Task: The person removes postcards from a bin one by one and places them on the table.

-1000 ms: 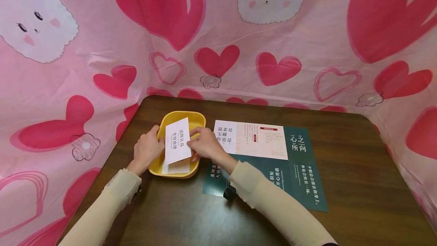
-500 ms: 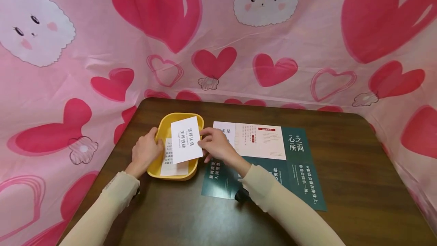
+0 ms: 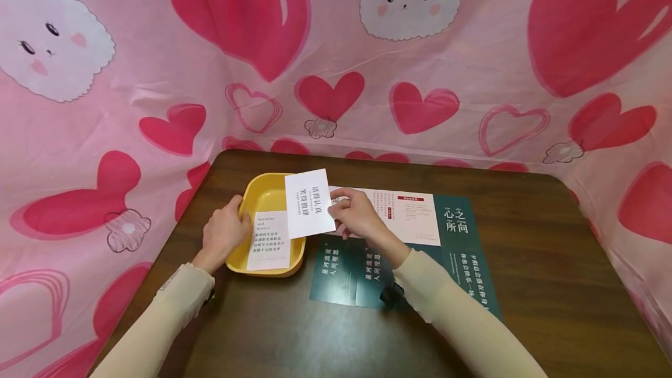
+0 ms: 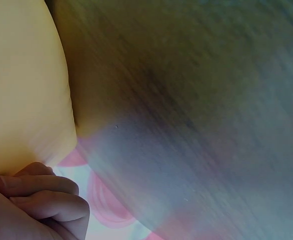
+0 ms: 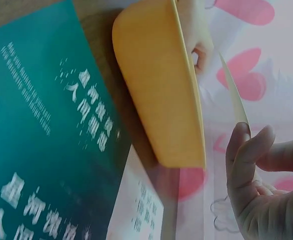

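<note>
My left hand point(image 3: 224, 231) grips the left rim of a yellow plastic tub point(image 3: 265, 190) on the table. In the left wrist view its fingers point(image 4: 56, 202) curl against the tub wall point(image 4: 26, 85). My right hand point(image 3: 361, 216) pinches a white card point(image 3: 310, 206) with dark printed characters by its right edge, over the tub's right rim. Edge-on, that card point(image 5: 232, 89) shows between thumb and fingers in the right wrist view, above the tub's side point(image 5: 156, 90). Another printed white card point(image 3: 270, 244) lies inside the tub.
Right of the tub, green printed sheets point(image 3: 343, 279) lie on the dark wooden table point(image 3: 535, 238), with a pale pink printed panel point(image 3: 406, 214) at their back. A pink cloth point(image 3: 336, 34) with hearts hangs behind and beside the table.
My right hand has moved right with the white card, from above the tub to its right rim. The card inside the tub is now uncovered. My left hand stays on the rim.
</note>
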Motion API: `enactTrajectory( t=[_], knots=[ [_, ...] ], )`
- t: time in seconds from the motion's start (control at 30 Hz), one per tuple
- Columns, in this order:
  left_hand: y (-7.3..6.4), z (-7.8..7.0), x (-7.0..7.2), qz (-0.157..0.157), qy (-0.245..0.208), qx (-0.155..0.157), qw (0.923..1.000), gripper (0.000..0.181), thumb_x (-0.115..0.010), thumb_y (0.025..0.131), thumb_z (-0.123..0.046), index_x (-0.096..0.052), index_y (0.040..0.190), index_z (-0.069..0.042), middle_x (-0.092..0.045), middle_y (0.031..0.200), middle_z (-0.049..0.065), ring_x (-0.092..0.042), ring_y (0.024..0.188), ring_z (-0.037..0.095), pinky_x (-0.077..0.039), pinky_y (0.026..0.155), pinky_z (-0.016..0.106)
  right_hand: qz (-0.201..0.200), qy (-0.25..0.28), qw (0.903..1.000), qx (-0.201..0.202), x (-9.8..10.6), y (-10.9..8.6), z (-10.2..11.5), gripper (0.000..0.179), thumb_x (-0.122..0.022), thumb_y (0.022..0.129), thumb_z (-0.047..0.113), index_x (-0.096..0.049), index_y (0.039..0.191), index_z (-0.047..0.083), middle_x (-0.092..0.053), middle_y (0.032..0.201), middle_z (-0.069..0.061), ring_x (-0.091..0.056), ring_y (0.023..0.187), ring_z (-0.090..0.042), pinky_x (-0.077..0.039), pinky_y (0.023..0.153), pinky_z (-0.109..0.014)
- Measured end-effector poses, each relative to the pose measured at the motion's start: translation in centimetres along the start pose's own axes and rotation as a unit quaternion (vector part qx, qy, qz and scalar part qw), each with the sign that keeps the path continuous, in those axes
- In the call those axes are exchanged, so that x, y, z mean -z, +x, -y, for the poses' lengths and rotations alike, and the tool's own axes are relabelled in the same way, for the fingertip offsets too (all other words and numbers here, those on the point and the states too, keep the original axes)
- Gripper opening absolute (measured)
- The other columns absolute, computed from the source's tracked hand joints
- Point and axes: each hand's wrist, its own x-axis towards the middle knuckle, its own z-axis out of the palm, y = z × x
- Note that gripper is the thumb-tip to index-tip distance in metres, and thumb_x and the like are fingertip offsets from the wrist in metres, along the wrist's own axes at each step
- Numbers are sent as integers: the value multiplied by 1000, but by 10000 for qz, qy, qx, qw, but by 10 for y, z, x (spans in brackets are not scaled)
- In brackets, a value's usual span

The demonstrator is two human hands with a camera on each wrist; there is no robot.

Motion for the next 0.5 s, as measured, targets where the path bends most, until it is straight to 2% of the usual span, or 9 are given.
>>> enactTrajectory(
  t=[0.27, 0.5],
  knots=[
    [0, 0, 1, 84, -93, 109, 9999, 50, -60, 102, -21, -48, 147, -3, -66, 119, 28, -63, 83, 40, -54, 77, 55, -170, -101, 9998, -87, 23, -3, -9, 37, -67, 101, 7, -59, 136, -1, -76, 97, -14, -60, 54, -20, -50, 47, -24],
    [0, -1, 1, 91, -58, 89, 9999, 51, -60, 102, -21, -48, 148, -3, -66, 119, 29, -63, 82, 40, -54, 75, 54, -260, -153, 9995, -68, 41, -3, -19, 39, -67, 101, 8, -57, 138, -3, -75, 100, -17, -64, 58, -29, -52, 49, -27]
  ],
)
